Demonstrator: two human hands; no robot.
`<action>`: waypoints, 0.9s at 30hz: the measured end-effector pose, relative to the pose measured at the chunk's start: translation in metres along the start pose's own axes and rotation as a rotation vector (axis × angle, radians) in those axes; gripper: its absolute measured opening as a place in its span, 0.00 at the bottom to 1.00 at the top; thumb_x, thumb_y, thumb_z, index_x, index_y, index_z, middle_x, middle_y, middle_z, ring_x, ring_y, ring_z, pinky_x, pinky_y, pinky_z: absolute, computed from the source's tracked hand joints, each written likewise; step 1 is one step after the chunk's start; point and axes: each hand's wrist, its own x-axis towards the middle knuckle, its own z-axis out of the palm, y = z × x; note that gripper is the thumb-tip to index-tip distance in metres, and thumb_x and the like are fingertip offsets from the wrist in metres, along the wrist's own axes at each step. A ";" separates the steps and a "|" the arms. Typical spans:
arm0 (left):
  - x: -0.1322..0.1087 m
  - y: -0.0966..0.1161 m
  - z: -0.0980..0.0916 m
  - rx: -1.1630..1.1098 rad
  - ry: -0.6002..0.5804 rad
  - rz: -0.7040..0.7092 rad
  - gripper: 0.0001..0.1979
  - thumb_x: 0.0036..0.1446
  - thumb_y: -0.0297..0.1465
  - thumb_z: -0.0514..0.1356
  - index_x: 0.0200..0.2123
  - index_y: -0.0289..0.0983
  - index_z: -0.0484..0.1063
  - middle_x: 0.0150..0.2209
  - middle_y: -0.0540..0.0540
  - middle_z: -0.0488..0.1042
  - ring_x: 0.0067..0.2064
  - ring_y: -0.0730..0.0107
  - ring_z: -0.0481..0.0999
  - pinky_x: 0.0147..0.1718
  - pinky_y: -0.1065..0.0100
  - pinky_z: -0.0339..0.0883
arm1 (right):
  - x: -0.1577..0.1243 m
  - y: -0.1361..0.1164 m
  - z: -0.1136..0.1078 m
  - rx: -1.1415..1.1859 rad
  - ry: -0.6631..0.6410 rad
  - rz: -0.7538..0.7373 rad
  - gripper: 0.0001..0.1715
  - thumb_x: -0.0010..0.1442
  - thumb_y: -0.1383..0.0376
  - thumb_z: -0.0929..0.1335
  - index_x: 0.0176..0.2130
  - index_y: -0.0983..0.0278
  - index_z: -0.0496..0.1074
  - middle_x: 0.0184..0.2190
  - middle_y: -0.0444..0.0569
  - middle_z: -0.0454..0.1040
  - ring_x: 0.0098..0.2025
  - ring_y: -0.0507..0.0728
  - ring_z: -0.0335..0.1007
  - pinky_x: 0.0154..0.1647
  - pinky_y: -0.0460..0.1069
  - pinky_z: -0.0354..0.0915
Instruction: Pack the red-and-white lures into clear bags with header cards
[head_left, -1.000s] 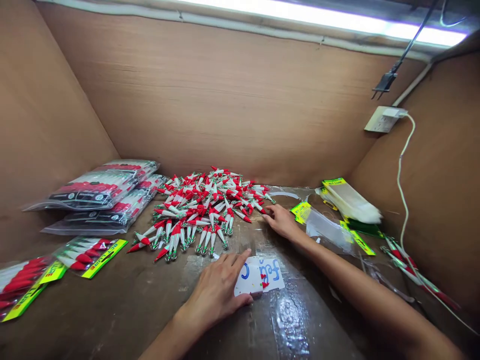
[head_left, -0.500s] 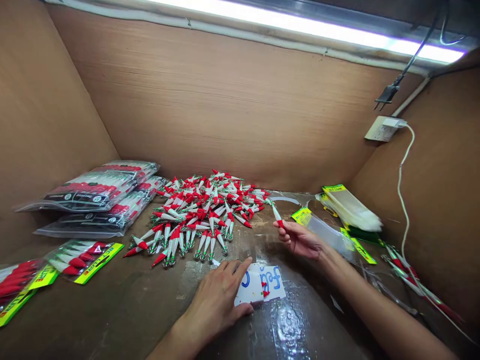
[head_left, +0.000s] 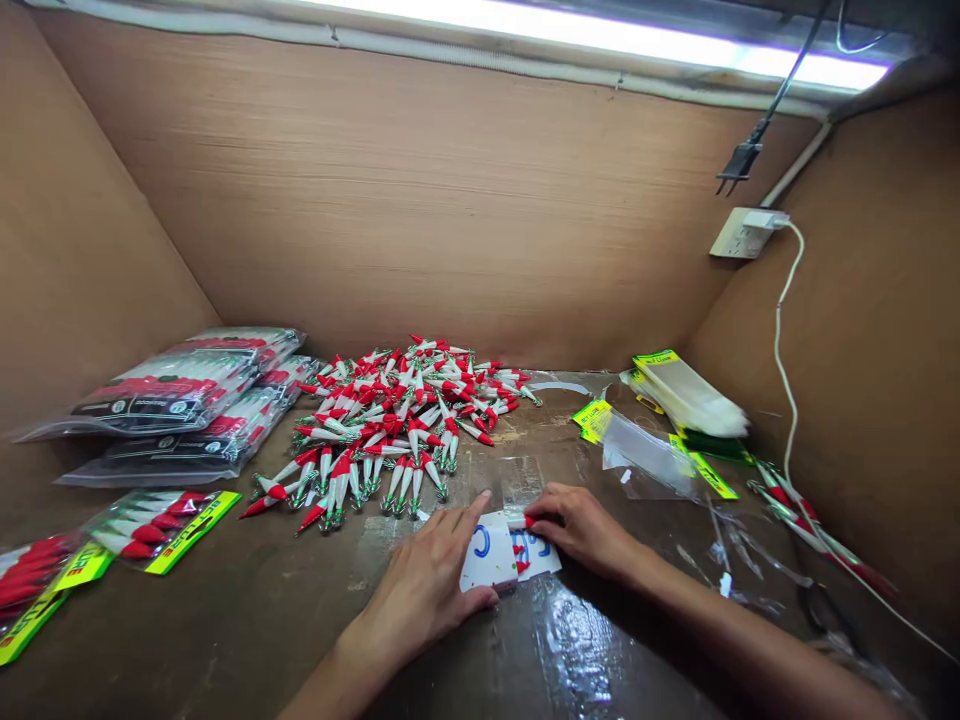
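Observation:
My left hand [head_left: 431,560] lies with thumb and fingers spread against the left part of a folded white card [head_left: 487,565] with blue handwriting, holding it in place. My right hand [head_left: 589,525] is closed in a pinch on the red end of a squid lure [head_left: 529,522], at the card's upper right. The lure's white body runs left onto the card, partly hidden. More red tips show at the card's right fold. Behind my hands is a large pile of red-and-white squid lures [head_left: 405,410] with green hooks.
Stacked clear bags of lures [head_left: 172,395] stand at left, with filled yellow-header packs [head_left: 161,525] before them. At right lie empty clear packets [head_left: 649,455], a thicker packet stack [head_left: 690,395] and a few loose lures [head_left: 799,520]. A white cord [head_left: 784,370] hangs from a socket [head_left: 742,235].
My right hand has brought the lure down and left from above the table to the card. My left hand stays at the card. The whole view has shifted slightly.

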 end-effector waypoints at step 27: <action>0.001 0.001 -0.005 -0.021 -0.047 -0.070 0.54 0.47 0.43 0.71 0.72 0.52 0.45 0.66 0.42 0.64 0.63 0.44 0.67 0.61 0.46 0.63 | 0.249 0.070 -0.094 -0.230 0.028 0.634 0.20 0.67 0.59 0.69 0.56 0.65 0.70 0.54 0.55 0.71 0.51 0.61 0.73 0.50 0.58 0.72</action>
